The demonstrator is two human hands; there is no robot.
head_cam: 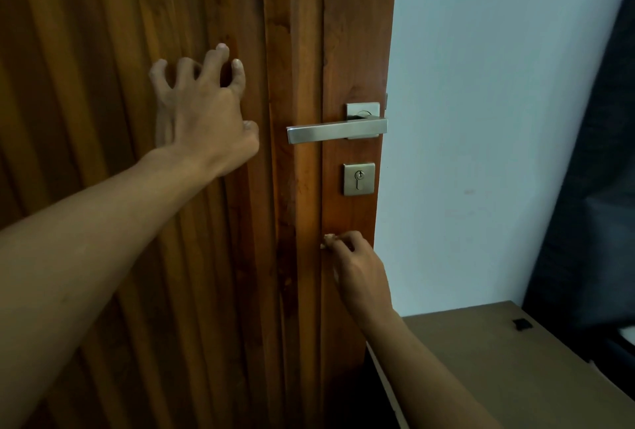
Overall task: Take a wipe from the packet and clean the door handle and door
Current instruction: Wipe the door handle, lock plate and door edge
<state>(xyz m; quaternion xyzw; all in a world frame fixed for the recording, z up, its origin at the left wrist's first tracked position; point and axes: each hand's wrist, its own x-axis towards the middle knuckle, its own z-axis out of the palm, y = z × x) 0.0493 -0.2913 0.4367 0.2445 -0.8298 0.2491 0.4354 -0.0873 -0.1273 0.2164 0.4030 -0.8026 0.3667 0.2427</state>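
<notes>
The left hand (202, 109) was spread wide against the slatted wooden door (103, 50), its fingers arched and apart with their tips on the wood, gripping nothing. The right hand (357, 267) was lower and further right, its fingers curled around a small pale wipe (328, 239). Only a crumpled bit of the wipe showed past the fingertips, on the side toward the left hand. That bit was pressed against the door's flat outer board, at the groove where the board meets the next one. Above the right hand, and just to the right of the left hand's thumb, a brushed-metal lever door handle (336, 131) stood level, its free end pointing toward the left hand and its square mounting plate near the door's edge. Neither hand touched the handle. Between the handle and the right hand sat a square metal keyhole plate (358, 179), apart from the knuckles below it. To the right of the right hand, past the door's edge, was a pale wall (481, 85). Below and to the right of the right forearm lay a flat brown surface (498, 377), with a small black object (522, 324) near its far corner; what that object was could not be told. Furthest right of both hands hung a dark fabric (601, 188).
</notes>
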